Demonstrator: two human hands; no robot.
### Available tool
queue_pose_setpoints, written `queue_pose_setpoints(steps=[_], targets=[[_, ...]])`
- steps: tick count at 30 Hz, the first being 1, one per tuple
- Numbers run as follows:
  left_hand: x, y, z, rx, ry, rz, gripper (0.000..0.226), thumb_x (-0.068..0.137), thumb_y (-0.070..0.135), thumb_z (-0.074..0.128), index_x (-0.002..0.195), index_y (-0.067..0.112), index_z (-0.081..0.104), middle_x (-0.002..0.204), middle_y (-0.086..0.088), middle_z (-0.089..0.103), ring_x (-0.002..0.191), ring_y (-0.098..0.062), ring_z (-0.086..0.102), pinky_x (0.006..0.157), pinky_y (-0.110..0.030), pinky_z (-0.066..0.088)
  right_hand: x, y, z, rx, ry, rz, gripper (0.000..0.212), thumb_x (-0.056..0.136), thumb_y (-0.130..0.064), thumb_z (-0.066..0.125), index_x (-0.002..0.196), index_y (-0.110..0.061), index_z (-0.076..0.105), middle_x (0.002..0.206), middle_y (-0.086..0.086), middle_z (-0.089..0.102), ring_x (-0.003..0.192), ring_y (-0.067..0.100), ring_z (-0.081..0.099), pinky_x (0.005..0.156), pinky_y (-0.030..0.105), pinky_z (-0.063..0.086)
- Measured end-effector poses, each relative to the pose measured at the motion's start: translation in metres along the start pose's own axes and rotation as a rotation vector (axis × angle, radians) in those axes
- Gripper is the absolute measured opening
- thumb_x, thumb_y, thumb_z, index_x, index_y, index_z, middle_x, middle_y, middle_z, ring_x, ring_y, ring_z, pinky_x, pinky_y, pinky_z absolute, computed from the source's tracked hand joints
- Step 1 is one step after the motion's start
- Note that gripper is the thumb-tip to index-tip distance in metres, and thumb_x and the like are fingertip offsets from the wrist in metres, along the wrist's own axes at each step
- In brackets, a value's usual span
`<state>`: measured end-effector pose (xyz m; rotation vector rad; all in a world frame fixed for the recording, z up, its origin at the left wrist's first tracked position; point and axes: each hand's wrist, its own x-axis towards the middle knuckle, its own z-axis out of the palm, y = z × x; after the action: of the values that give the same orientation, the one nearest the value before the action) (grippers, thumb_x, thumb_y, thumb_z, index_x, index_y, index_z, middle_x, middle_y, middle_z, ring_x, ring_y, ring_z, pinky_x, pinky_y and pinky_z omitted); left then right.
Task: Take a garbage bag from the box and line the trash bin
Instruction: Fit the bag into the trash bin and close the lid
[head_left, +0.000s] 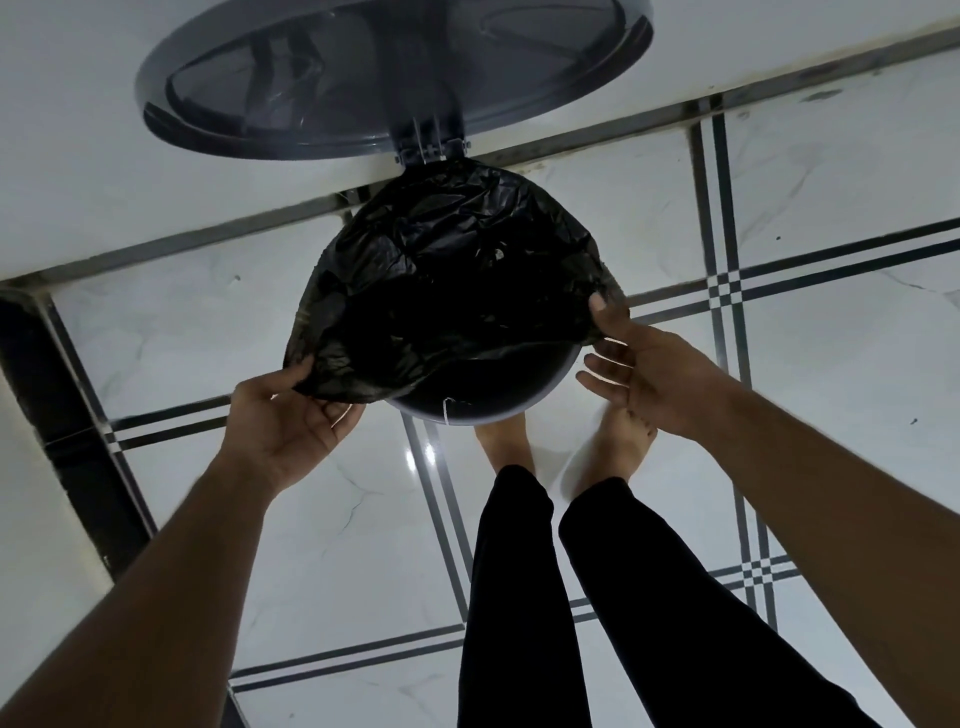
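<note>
Garbage bag (447, 280), black and crinkled, lies spread across the mouth of the round trash bin (483, 408), covering most of the opening. Only the near arc of the bin's grey rim shows bare, below the bag's loose front edge. We look straight down on it from above.

Our left hand (283, 421) pinches the bag's near-left corner, thumb on top and fingers curled beneath, so it is clamped on the plastic just outside the rim. Our right hand (641, 366) holds the bag's right edge under the thumb, pressed at the rim, while its other fingers are spread apart and point toward the bin's side without touching the plastic, as far as we can tell.

The bin's lid (384, 78) stands swung open at the far side, hinged just beyond the bag, its dark translucent disc leaning against the white wall (104, 171). The bin stands on a glossy white tiled floor (332, 519) crossed by dark striped lines. Our bare feet (618, 441) are planted just behind the bin, partly hidden by its rim, and our legs in black trousers (524, 597) run down to the bottom edge. A dark vertical strip (57, 415) shows at the left, beside the wall.
</note>
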<state>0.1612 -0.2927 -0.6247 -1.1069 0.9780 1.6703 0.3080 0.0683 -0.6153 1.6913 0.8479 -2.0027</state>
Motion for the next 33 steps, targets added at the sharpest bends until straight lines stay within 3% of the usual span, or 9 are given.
queue_pose_setpoints(steps=[3, 7, 10, 12, 17, 21, 25, 30, 33], targets=[[-0.002, -0.008, -0.004, -0.037, 0.037, -0.014, 0.046, 0.1, 0.018, 0.061, 0.146, 0.016, 0.064, 0.144, -0.007, 0.067, 0.113, -0.025, 0.07, 0.106, -0.043, 0.055, 0.0, 0.003, -0.003, 0.005, 0.006, 0.002, 0.021, 0.096, -0.025, 0.085, 0.111, -0.012, 0.077, 0.092, 0.0, 0.077, 0.096, 0.019, 0.073, 0.076, 0.032, 0.067], [-0.004, -0.016, -0.004, -0.054, 0.028, -0.038, 0.022, 0.101, 0.018, 0.061, 0.115, 0.012, 0.076, 0.135, -0.007, 0.071, 0.12, -0.024, 0.07, 0.107, -0.045, 0.055, 0.006, 0.007, -0.006, 0.063, 0.082, -0.014, 0.013, 0.107, -0.021, 0.071, 0.113, -0.011, 0.076, 0.107, 0.005, 0.08, 0.103, 0.022, 0.077, 0.076, 0.036, 0.068], [-0.004, -0.023, 0.001, -0.046, 0.012, -0.011, 0.026, 0.104, 0.018, 0.055, 0.121, 0.014, 0.074, 0.14, -0.007, 0.071, 0.127, -0.025, 0.069, 0.113, -0.045, 0.052, 0.011, 0.008, -0.009, 0.136, 0.101, 0.016, 0.02, 0.113, -0.021, 0.061, 0.126, -0.011, 0.072, 0.109, 0.007, 0.08, 0.106, 0.024, 0.079, 0.077, 0.04, 0.068], [-0.003, -0.027, 0.005, -0.087, 0.027, -0.004, 0.031, 0.102, 0.016, 0.051, 0.126, 0.013, 0.069, 0.144, -0.009, 0.069, 0.131, -0.028, 0.068, 0.113, -0.044, 0.05, 0.011, 0.008, -0.01, 0.164, 0.08, 0.051, 0.019, 0.113, -0.02, 0.056, 0.121, -0.014, 0.072, 0.105, 0.005, 0.081, 0.103, 0.023, 0.08, 0.08, 0.042, 0.067], [-0.003, -0.038, 0.011, -0.21, 0.084, -0.028, 0.025, 0.087, 0.014, 0.051, 0.107, 0.01, 0.064, 0.133, -0.009, 0.073, 0.117, -0.032, 0.073, 0.109, -0.041, 0.051, 0.012, 0.009, -0.006, 0.208, 0.096, 0.094, 0.018, 0.102, -0.009, 0.057, 0.112, -0.011, 0.071, 0.104, 0.009, 0.078, 0.097, 0.025, 0.079, 0.083, 0.044, 0.067], [0.007, -0.048, 0.012, -0.146, 0.174, -0.045, 0.029, 0.082, 0.007, 0.045, 0.1, 0.005, 0.068, 0.122, -0.011, 0.077, 0.114, -0.031, 0.074, 0.109, -0.038, 0.051, 0.013, 0.013, 0.002, 0.184, 0.143, 0.121, 0.017, 0.097, -0.017, 0.056, 0.108, -0.012, 0.067, 0.103, 0.008, 0.071, 0.099, 0.027, 0.069, 0.091, 0.043, 0.061], [0.019, -0.057, 0.015, 0.072, 0.314, -0.025, 0.019, 0.077, -0.002, 0.05, 0.084, 0.007, 0.065, 0.082, -0.008, 0.071, 0.071, -0.021, 0.07, 0.075, -0.03, 0.06, 0.02, 0.018, 0.015, 0.083, 0.199, 0.123, 0.02, 0.1, -0.011, 0.05, 0.102, -0.012, 0.069, 0.089, 0.006, 0.073, 0.091, 0.024, 0.069, 0.086, 0.04, 0.06], [0.033, -0.066, 0.004, 0.268, 0.372, -0.036, 0.014, 0.099, 0.0, 0.055, 0.096, 0.006, 0.066, 0.081, -0.008, 0.065, 0.073, -0.017, 0.06, 0.073, -0.028, 0.054, 0.035, 0.019, 0.018, -0.032, 0.251, 0.135, 0.021, 0.104, -0.006, 0.052, 0.098, -0.015, 0.07, 0.086, 0.001, 0.068, 0.078, 0.017, 0.066, 0.075, 0.034, 0.059], [0.042, -0.07, -0.007, 0.504, 0.423, -0.057, 0.008, 0.104, 0.009, 0.065, 0.111, 0.005, 0.067, 0.096, -0.006, 0.07, 0.083, -0.017, 0.066, 0.073, -0.029, 0.058, 0.046, 0.021, 0.017, -0.21, 0.296, 0.122, 0.009, 0.108, -0.021, 0.064, 0.102, -0.019, 0.069, 0.094, -0.003, 0.067, 0.085, 0.014, 0.067, 0.069, 0.03, 0.057]])
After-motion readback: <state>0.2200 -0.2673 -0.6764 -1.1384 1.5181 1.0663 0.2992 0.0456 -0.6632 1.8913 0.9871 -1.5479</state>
